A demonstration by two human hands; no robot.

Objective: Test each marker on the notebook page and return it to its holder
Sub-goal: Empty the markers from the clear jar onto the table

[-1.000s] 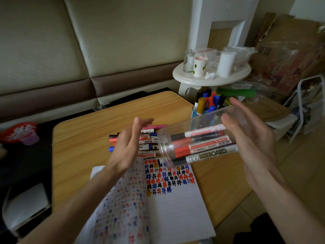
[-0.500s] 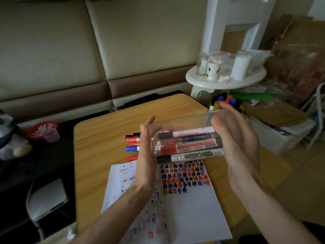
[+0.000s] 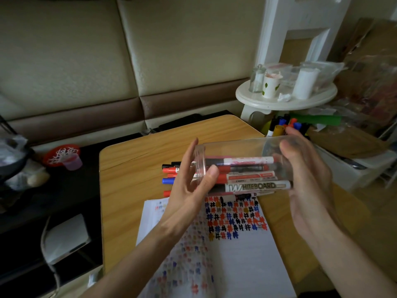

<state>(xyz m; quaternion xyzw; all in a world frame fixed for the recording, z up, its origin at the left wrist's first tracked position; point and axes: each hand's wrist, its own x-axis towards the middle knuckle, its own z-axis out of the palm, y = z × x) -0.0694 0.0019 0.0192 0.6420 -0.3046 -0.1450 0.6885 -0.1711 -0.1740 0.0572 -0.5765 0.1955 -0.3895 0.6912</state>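
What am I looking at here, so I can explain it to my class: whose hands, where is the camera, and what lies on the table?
No machine here: a person wears one camera on the head, looking down at their bare hands. The right hand grips the closed end of a clear holder, tipped on its side with markers inside; the left hand rests against its open mouth. Below, on the wooden table, lie loose markers and an open notebook with coloured test marks.
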